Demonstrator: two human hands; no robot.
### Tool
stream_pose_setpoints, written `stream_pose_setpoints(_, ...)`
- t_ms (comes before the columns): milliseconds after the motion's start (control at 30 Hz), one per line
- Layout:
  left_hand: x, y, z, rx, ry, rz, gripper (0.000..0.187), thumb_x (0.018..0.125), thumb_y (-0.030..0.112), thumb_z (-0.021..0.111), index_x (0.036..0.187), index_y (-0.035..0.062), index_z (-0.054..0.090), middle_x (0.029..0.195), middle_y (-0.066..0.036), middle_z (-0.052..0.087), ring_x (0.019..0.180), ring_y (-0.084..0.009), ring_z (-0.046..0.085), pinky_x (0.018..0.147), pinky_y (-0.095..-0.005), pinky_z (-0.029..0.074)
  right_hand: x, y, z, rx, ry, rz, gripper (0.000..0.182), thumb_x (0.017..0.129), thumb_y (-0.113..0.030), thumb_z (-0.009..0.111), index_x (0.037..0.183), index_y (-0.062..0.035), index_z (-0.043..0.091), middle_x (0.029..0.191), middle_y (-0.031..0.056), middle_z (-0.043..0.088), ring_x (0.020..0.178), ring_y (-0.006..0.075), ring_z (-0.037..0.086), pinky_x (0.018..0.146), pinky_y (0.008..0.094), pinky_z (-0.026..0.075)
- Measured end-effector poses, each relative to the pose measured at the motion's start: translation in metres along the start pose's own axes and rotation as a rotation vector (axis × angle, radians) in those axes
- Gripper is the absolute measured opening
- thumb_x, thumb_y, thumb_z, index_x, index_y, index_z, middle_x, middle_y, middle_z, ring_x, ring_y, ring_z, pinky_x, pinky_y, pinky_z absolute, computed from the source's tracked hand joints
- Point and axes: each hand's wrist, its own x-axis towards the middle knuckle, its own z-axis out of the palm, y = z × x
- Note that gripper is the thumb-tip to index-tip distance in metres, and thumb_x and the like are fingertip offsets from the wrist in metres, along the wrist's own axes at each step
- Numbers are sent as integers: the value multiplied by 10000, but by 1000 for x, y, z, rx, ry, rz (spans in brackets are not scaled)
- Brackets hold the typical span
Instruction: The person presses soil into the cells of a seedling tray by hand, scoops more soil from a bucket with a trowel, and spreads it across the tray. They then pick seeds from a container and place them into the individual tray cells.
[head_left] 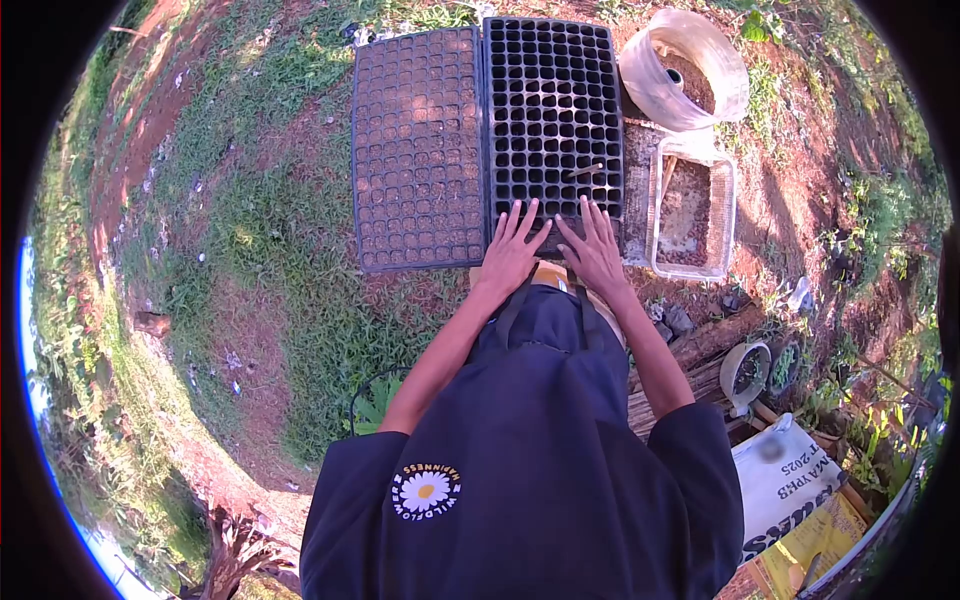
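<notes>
Just one view here, a head-mounted fisheye looking pretty much straight down past the person's chest. It sits close above the arms, with grass and dirt curving around the edges.

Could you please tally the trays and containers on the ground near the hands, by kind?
Seed trays: 2, one filled, one empty under both hands
Clear tubs: 1
Clear bags of soil: 1
Small pots: 1
Total: 5

Navy short-sleeved shirt (540, 470), daisy logo (426, 489), bare forearms
</notes>
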Motion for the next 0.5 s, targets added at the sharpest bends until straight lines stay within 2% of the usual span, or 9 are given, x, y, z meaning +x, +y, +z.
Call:
stream_pose_setpoints(133,-2,-2,1,-68,45,-34,767,770,116,697,1489,117,430,1635,-137,178,1500,-390,162,1217,-503,193,2,-2,2,-4,-27,-8,548,929,-315,623,1461,-291,492,1618,211,179,1487,389,201,1213,521,166)
stream_pose_setpoints(200,-3,-6,2,21,-17,-63,805,816,211,732,1516,77,360,1634,-149,160,1505,-396,137,1215,-511,189,3,-4,1,-3,-33,-5,540,931,-322,618,1458,-315,496,1618,210,180,1490,382,197,1215,520,159)
stream_pose_setpoints(267,-4,-7,4,24,-15,-70,811,816,217,731,1516,62,351,1632,-150,165,1505,-391,141,1215,-513,187,1,-6,-4,0,-61,-41,518,933,-326,619,1440,-343,514,1618,206,184,1493,370,197,1218,517,148)
stream_pose_setpoints(500,-2,-6,6,48,-32,-84,805,823,228,727,1512,54,346,1614,-152,223,1501,-379,165,1214,-518,185,-4,-5,5,-32,-30,-19,486,924,-355,622,1404,-362,551,1609,211,211,1485,381,214,1210,538,139)
